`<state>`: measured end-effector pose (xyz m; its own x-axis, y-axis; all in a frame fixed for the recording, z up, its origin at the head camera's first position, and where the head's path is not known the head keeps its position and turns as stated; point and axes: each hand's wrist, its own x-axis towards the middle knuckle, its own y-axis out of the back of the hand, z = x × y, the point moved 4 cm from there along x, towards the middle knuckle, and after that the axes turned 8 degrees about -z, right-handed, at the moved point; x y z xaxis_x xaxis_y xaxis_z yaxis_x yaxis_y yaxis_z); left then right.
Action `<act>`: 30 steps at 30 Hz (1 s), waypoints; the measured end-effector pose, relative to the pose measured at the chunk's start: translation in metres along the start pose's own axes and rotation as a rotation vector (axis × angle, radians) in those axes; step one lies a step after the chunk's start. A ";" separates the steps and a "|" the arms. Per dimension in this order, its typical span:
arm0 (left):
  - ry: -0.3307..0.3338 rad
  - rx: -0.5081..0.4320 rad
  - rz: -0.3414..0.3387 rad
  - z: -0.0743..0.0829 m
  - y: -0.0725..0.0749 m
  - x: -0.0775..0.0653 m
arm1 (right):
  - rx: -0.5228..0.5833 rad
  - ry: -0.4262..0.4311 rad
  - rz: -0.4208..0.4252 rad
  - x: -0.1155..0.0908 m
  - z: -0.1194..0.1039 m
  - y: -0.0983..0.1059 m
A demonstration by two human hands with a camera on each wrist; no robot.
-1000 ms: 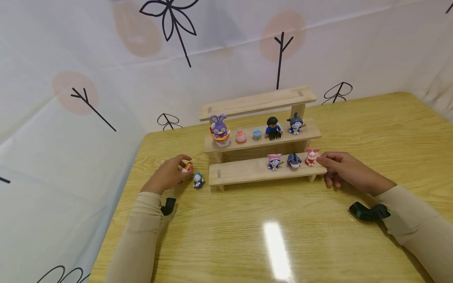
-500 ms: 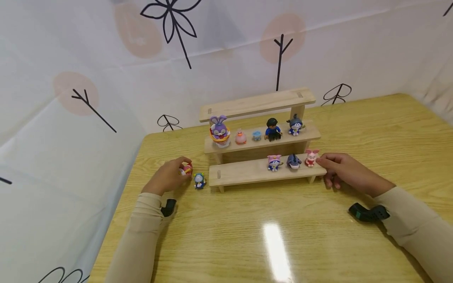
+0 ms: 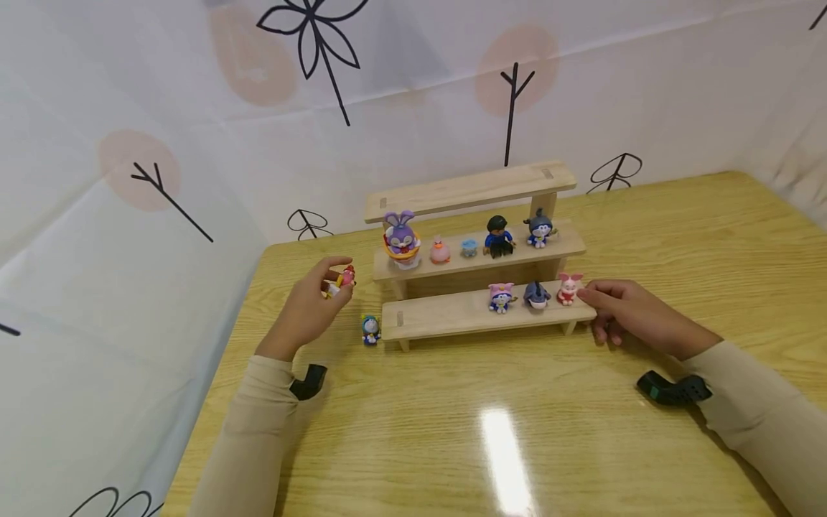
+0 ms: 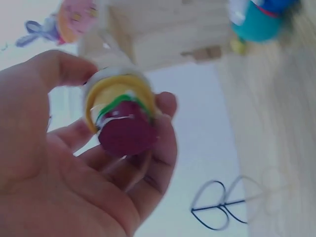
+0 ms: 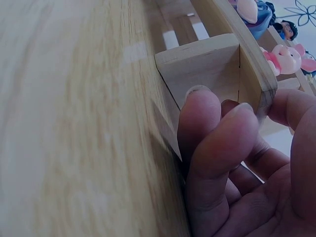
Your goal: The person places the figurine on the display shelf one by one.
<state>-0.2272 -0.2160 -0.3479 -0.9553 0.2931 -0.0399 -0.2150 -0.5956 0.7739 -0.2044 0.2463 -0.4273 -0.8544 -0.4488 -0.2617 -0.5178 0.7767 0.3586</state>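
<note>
In the head view my left hand (image 3: 309,305) is raised over the table's left side, pinching a small toy figurine (image 3: 347,276) with pink, red, yellow and white parts. The left wrist view shows this figurine (image 4: 123,111) between thumb and fingers, its maroon end facing the camera. A blue toy figurine (image 3: 370,329) stands below that hand, beside the left end of the stepped wooden display shelf (image 3: 446,316). My right hand (image 3: 629,312) holds the right end of the shelf's lowest step, thumb near the pink piglet figurine (image 3: 568,289); in the right wrist view its fingers (image 5: 224,143) curl by the shelf leg.
On the lowest step sit a donkey figurine (image 3: 536,295) and a pink-hooded figurine (image 3: 500,297). The middle step carries a purple rabbit (image 3: 402,240), a pink duck-like toy (image 3: 440,251), a small blue piece (image 3: 469,248), a black-haired figure (image 3: 498,237) and a dark-hooded figurine (image 3: 539,228).
My left hand has picked the pink-and-yellow figurine up off the table and lifted it. The blue figurine has shifted slightly right, towards the shelf. My right hand stays in place.
</note>
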 end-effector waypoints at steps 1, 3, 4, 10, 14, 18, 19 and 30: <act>-0.019 -0.011 0.016 0.005 0.001 -0.001 | -0.001 -0.002 0.000 0.000 0.000 0.000; -0.056 -0.026 0.043 0.014 0.002 -0.005 | -0.001 -0.004 0.001 0.000 0.001 0.000; -0.075 -0.041 0.052 0.018 0.003 -0.006 | -0.002 -0.005 0.001 -0.001 0.001 0.001; -0.171 -0.168 0.088 0.038 0.004 -0.018 | -0.010 -0.004 0.003 0.000 0.001 0.001; -0.255 -0.225 0.077 0.049 0.000 -0.022 | -0.005 -0.009 0.001 0.001 0.002 0.001; -0.314 -0.290 -0.006 0.061 -0.012 -0.020 | -0.008 -0.015 -0.003 0.002 0.003 0.002; -0.322 -0.306 -0.032 0.064 -0.016 -0.019 | -0.011 -0.016 -0.004 0.002 0.003 0.002; -0.417 -0.337 -0.236 0.090 -0.064 0.009 | -0.005 -0.008 -0.007 0.002 0.003 0.002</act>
<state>-0.2032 -0.1076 -0.3408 -0.7280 0.6754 0.1181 -0.5302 -0.6637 0.5277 -0.2069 0.2484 -0.4296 -0.8506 -0.4506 -0.2711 -0.5238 0.7713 0.3615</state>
